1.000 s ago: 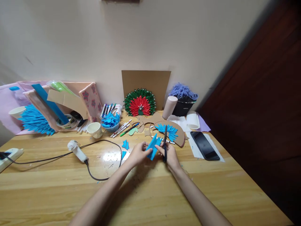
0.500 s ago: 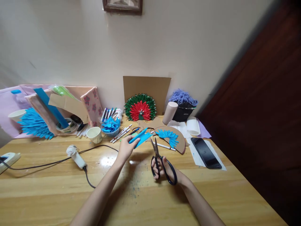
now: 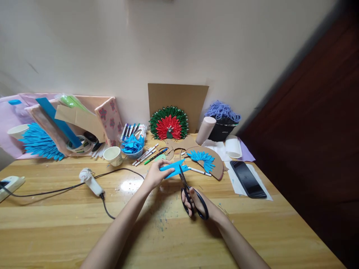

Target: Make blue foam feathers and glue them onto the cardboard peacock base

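- Blue paper strip (image 3: 172, 169), centre frame: we pinch it in our left hand (image 3: 154, 175).
- Our right hand (image 3: 196, 201) grips the scissors (image 3: 190, 194), blades meeting the strip's right end.
- The cardboard fan (image 3: 207, 162) just above looks only partly feathered.

Cream wall (image 3: 224, 45), wooden table (image 3: 56, 224) (glossy, sunlit)

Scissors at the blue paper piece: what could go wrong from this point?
The scissors in the right hand point their blades at the blue paper piece, which the left hand pinches close to the blade tips, so those fingertips could get nicked. The piece is held at one end only, so it may bend and the cut wander. The half-round cardboard with blue petals and a white pen lie just beyond and could be knocked.
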Tool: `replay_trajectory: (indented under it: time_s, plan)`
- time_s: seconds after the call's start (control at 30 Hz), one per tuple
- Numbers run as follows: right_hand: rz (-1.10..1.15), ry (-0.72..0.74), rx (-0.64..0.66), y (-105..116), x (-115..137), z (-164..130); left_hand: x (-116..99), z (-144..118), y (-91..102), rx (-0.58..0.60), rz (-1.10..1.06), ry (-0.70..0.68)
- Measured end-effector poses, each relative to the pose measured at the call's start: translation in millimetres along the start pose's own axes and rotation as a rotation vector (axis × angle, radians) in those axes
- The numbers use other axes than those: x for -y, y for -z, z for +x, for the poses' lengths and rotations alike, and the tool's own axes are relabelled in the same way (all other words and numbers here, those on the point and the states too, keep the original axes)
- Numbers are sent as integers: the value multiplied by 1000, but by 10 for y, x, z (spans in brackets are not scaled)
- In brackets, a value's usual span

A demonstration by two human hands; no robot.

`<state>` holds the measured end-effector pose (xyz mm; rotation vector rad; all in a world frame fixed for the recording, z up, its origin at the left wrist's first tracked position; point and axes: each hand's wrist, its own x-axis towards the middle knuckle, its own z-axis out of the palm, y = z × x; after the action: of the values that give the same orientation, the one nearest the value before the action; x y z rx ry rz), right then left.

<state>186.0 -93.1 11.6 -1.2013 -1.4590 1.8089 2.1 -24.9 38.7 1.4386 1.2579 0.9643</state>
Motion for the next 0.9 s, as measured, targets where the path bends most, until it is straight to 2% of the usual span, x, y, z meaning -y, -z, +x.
replay_trajectory:
  time_s: [0.1,0.27,0.5,0.73,0.9]
  plan:
    - [-22,-8,-75,-39,-67,51,10,9,26,-2,-36,44]
    - [-82,-15,-188,-114,-114,93,81,47,69,-14,-37,26]
    - [111,26,-48,-149,-137,80,61,23,39,100,-61,71]
    - [69,0,-175,-194,-209,139,57,21,61,96,-33,87]
    - [132,32,-111,-202,-228,143,71,35,88,131,-37,130]
